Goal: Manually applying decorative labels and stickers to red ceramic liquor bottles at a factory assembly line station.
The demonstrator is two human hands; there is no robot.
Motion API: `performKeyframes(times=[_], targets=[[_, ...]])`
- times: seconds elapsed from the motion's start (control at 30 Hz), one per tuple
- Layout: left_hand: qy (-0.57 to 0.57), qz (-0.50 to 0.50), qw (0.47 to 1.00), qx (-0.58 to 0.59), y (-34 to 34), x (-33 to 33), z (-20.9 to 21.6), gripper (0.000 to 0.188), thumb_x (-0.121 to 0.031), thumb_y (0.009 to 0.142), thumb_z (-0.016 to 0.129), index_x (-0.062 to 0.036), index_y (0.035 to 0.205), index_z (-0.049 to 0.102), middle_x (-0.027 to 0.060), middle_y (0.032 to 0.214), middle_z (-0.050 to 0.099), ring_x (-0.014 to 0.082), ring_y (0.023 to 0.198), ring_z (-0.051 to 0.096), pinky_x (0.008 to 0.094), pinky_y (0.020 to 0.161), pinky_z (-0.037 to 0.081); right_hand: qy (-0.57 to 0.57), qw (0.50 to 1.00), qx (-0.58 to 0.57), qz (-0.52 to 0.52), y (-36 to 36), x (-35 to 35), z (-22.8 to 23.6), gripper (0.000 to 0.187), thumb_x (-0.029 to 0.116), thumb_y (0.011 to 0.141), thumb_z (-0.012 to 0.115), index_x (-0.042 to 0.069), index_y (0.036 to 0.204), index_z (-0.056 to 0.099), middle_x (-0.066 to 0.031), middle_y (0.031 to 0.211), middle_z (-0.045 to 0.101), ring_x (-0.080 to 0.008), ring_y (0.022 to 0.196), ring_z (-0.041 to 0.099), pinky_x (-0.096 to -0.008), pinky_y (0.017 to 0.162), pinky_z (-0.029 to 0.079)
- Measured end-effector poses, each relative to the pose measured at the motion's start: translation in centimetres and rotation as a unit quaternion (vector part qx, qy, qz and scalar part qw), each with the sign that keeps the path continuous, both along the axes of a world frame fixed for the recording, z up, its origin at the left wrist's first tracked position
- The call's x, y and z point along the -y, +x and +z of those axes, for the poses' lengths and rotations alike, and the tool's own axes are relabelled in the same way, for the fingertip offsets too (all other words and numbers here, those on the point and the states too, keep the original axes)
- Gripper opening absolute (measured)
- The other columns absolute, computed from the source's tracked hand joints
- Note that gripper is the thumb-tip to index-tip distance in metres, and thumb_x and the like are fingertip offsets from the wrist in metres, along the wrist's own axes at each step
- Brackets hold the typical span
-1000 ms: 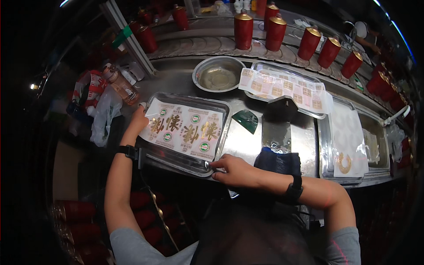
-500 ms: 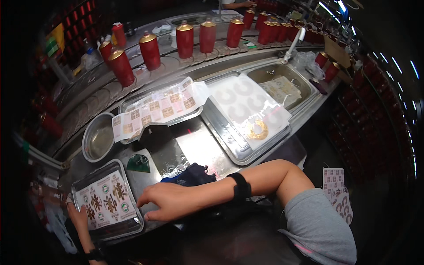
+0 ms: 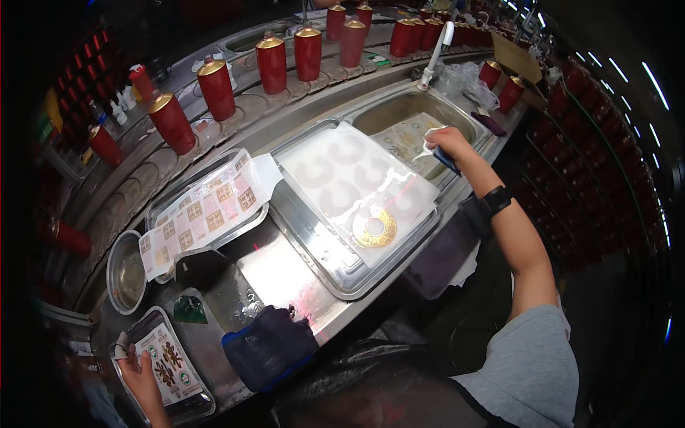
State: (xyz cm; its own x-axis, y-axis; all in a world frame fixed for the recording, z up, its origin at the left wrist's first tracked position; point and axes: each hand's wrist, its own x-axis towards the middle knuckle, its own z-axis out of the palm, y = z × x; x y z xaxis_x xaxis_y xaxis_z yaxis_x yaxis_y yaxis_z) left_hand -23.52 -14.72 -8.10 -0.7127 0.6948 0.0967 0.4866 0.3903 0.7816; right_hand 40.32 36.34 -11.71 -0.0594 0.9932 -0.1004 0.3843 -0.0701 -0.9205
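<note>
My left hand [image 3: 141, 374] rests at the left edge of a metal tray [image 3: 205, 404], its thumb and fingers apart; a pale cover wraps one fingertip. In that tray lies a printed decal sheet [image 3: 170, 364] with gold-brown characters and green round marks. Far to the right, my right hand [image 3: 455, 145] is closed over the near right edge of the sink [image 3: 479, 118]. Something dark blue and something thin and white show at its fingers, too small to name. Wet printed sheets [image 3: 407, 135] lie in the sink.
Translucent ring decals [image 3: 349, 164], one golden, lie on a tray in the middle. Pink-and-gold decals [image 3: 214, 207] cover another tray beside a metal bowl [image 3: 127, 274]. A dark cloth [image 3: 271, 347] lies at the front edge. Red bottles [image 3: 271, 65] line the conveyor behind; a faucet [image 3: 437, 53] rises there.
My right hand has gone from beside the decal tray to the sink, and from spread fingers to closed ones. My left hand stays at the tray. The whole view has shifted.
</note>
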Motion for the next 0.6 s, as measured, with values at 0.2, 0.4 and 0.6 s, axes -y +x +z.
performKeyframes(times=[0.2,0.4,0.6], targets=[[-0.022,0.024,0.999,0.004,-0.2,-2.2,-0.9,0.058,0.001,0.091,0.056,0.0006,0.146,0.037,0.0106,0.147,0.044,0.0247,0.128,0.047,0.0357,0.103,0.041,-0.045,0.956,0.28,-0.081,9.4,-7.0,-2.2,0.032,0.025,0.07,0.076,-0.005,0.081,0.07,-0.012,0.073,0.068,-0.0215,0.062,0.063,-0.0372,0.06,0.048],[-0.05,0.045,0.998,0.018,-1.5,-3.9,-1.5,0.055,0.0,0.093,0.056,-0.0002,0.145,0.038,0.0117,0.148,0.042,0.025,0.133,0.043,0.0359,0.111,0.033,-0.015,0.894,0.42,0.155,7.9,-11.1,-2.9,0.048,0.03,0.067,0.076,0.005,0.108,0.073,-0.015,0.096,0.073,-0.0274,0.089,0.069,-0.0364,0.08,0.053],[-0.025,0.02,0.999,0.003,-0.8,-5.5,-1.1,0.053,-0.004,0.092,0.06,0.002,0.142,0.041,0.0145,0.146,0.044,0.0243,0.129,0.048,0.035,0.106,0.039,-0.021,0.802,0.521,0.293,-0.7,-13.3,-1.4,0.063,0.029,0.067,0.077,0.007,0.125,0.065,-0.0192,0.111,0.069,-0.0328,0.1,0.067,-0.0381,0.087,0.052]])
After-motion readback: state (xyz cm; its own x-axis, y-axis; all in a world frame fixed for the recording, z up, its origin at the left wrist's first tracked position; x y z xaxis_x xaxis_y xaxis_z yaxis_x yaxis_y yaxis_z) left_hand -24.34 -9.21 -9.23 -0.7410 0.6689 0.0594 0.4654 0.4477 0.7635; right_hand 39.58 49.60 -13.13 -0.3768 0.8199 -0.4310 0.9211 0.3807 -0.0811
